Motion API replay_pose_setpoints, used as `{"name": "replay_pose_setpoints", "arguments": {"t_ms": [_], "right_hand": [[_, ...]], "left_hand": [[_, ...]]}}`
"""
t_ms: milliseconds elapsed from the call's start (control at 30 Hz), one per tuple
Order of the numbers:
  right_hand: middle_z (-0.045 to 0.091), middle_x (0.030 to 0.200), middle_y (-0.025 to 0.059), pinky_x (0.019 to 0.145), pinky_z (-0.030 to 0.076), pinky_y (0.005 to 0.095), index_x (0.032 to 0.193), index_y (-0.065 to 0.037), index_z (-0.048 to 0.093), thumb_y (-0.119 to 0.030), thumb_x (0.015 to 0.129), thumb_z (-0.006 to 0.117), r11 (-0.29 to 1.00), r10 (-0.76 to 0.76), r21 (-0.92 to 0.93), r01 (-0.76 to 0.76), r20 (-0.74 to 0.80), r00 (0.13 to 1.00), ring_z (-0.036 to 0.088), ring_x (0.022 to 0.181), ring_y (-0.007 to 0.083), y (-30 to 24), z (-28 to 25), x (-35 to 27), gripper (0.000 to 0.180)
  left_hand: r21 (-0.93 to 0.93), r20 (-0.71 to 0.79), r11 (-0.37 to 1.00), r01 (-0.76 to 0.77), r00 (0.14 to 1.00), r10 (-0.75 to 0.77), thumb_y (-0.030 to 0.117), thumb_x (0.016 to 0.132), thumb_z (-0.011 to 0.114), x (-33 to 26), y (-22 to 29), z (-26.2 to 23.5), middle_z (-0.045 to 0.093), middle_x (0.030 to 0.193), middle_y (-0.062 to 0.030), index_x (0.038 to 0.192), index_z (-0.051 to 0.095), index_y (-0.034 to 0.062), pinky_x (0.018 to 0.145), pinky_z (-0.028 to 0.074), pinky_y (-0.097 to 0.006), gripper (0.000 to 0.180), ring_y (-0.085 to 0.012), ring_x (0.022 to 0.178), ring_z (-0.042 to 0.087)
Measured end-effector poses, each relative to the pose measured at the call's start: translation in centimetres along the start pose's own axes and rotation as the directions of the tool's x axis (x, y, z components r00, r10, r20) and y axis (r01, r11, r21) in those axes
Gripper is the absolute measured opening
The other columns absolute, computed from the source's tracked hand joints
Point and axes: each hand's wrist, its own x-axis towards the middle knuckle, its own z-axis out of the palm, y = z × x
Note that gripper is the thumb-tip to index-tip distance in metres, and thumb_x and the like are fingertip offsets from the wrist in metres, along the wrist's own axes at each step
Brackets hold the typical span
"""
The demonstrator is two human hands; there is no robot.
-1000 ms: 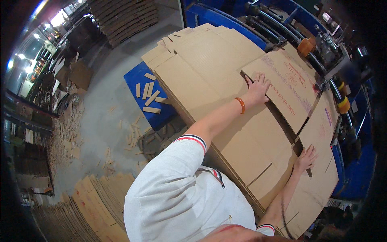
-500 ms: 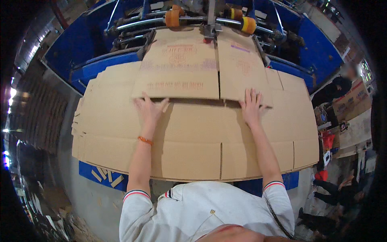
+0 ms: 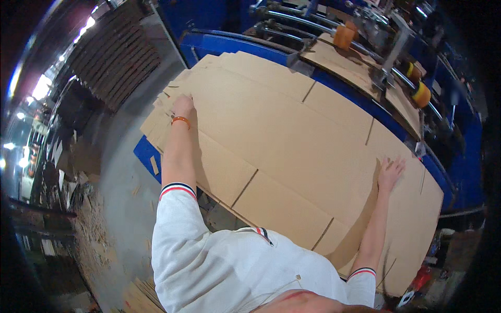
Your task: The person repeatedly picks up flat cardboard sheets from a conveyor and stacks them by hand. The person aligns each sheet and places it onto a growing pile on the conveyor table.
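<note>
A large flat cardboard box blank [image 3: 282, 125], slotted and creased, lies on top of a stack of similar blanks. At the left end of the stack, my left hand [image 3: 183, 106] has its fingers curled closed over the blank's edge. My right hand [image 3: 390, 172] is open, fingers spread, over the blank's right part; whether the palm touches cannot be made out. Beyond the stack, a folded cardboard piece [image 3: 344, 61] sits under the rollers of the blue machine, apart from both hands.
The blue machine [image 3: 237, 41] runs along the far side, with an orange roller [image 3: 344, 36] and a yellow roller [image 3: 421, 96] on metal shafts. Stacked cardboard [image 3: 112, 55] stands at the far left. Scraps [image 3: 96, 229] litter the grey floor [image 3: 122, 172] on the left.
The folded printed piece has left my hands and moved farther in under the rollers. My left hand has gone to the stack's left end; my right hand rests farther right. The view has turned left.
</note>
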Motion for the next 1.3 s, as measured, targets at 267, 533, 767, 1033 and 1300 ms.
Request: {"name": "replay_pose_setpoints", "arguments": {"t_ms": [267, 533, 767, 1033, 1300], "right_hand": [[0.025, 0.149, 0.0239, 0.112, 0.022, 0.0526, 0.141, -0.003, 0.037, -0.043, 0.094, 0.051, 1.0, 0.014, -0.015, -0.014, 0.018, 1.0, 0.019, 0.138, 0.0446, 0.3, -0.6, 0.1, 0.063], [0.03, 0.147, 0.0234, 0.112, 0.022, 0.0519, 0.138, -0.003, 0.042, -0.039, 0.093, 0.054, 0.998, 0.048, 0.024, -0.05, 0.068, 0.997, 0.024, 0.136, 0.0442, -0.6, -1.2, 0.3, 0.058], [0.031, 0.147, 0.0238, 0.113, 0.022, 0.0457, 0.133, 0.0, 0.047, -0.028, 0.091, 0.056, 0.917, 0.053, 0.392, -0.071, 0.057, 0.997, 0.026, 0.137, 0.0389, 0.9, -2.4, -3.1, 0.051], [0.032, 0.145, 0.0263, 0.112, 0.022, 0.0494, 0.132, 0.003, 0.046, -0.03, 0.09, 0.058, 0.969, 0.204, 0.102, -0.226, 0.195, 0.959, 0.026, 0.137, 0.0415, 4.4, -16.2, -19.7, 0.054], [0.026, 0.145, 0.0318, 0.113, 0.022, 0.0481, 0.141, 0.009, 0.024, -0.037, 0.083, 0.068, 0.714, 0.698, 0.106, -0.692, -0.181, 0.693, 0.024, 0.137, 0.0439, 13.2, -19.2, -31.6, 0.086]], "left_hand": [[-0.075, 0.041, 0.983, -0.165, 0.985, 0.168, 0.05, 0.076, 0.07, -0.8, -0.8, -3.4, 0.066, 0.085, -0.0268, 0.08, 0.069, -0.0061, 0.076, 0.052, -0.045, 0.056, -0.0391, 0.085, 0.066], [-0.033, -0.142, 0.956, -0.29, 0.948, 0.283, 0.054, 0.074, 0.07, 2.2, -4.8, -4.2, 0.067, 0.085, -0.0259, 0.082, 0.068, -0.0074, 0.075, 0.051, -0.046, 0.062, -0.0379, 0.084, 0.066], [0.089, -0.104, 0.911, -0.403, 0.906, 0.411, 0.057, 0.073, 0.07, -0.2, -0.4, -19.6, 0.068, 0.086, -0.0193, 0.082, 0.07, 0.0016, 0.074, 0.053, -0.043, 0.056, -0.0365, 0.082, 0.066], [-0.011, -0.061, 0.685, -0.728, 0.684, 0.727, 0.037, 0.075, 0.072, -11.9, 9.0, -36.0, 0.065, 0.106, -0.0175, 0.114, 0.061, 0.0013, 0.08, 0.052, -0.035, 0.054, -0.0244, 0.094, 0.066], [-0.947, -0.178, -0.014, -0.32, 0.488, 0.854, 0.041, 0.082, 0.065, -31.5, -0.2, -29.1, 0.05, 0.132, -0.0186, 0.142, 0.028, -0.0025, 0.1, 0.038, -0.034, 0.083, -0.0248, 0.121, 0.048]]}}
